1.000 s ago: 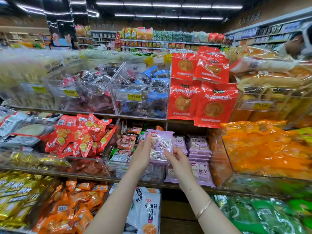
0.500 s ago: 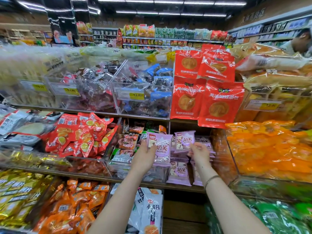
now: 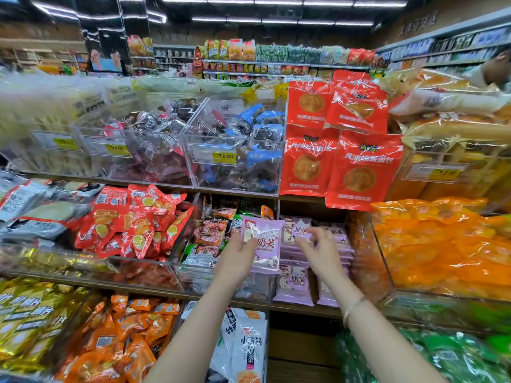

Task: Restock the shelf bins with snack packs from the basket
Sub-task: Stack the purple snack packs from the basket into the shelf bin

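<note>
On the middle shelf [image 3: 298,309], your right hand [image 3: 320,255] has brought its purple pack [image 3: 300,230] down onto the stack [image 3: 294,281]. Still pinching or letting go, I can't tell. Your left hand [image 3: 235,261] grips the next pack [image 3: 265,244] just beside; that one's next in.

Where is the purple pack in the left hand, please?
Head view, centre: the left hand holds the purple pack before the middle shelf, left of the purple stack.
</note>
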A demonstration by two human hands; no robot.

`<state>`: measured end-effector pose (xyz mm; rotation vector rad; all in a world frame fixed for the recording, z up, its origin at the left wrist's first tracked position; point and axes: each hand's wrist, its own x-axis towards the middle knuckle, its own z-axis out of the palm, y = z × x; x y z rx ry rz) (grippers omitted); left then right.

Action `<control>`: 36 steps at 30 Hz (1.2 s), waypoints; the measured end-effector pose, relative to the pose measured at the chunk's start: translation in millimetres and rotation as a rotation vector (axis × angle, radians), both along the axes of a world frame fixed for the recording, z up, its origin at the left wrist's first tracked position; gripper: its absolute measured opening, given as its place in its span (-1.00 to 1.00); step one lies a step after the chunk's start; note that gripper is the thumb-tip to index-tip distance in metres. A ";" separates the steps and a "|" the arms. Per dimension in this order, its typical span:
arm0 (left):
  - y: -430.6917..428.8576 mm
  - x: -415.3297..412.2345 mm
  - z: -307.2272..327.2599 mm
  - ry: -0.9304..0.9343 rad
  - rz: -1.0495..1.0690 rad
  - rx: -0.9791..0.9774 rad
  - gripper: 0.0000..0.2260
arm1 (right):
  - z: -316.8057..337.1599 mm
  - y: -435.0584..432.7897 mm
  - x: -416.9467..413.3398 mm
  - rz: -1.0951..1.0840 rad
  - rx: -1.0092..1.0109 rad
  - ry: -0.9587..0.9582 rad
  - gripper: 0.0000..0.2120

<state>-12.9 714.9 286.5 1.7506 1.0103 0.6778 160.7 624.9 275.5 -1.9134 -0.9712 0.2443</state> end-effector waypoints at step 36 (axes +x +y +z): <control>-17.5 23.2 -38.7 0.300 0.037 1.208 -0.72 | -43.2 -32.8 25.8 -0.388 0.203 0.630 -0.57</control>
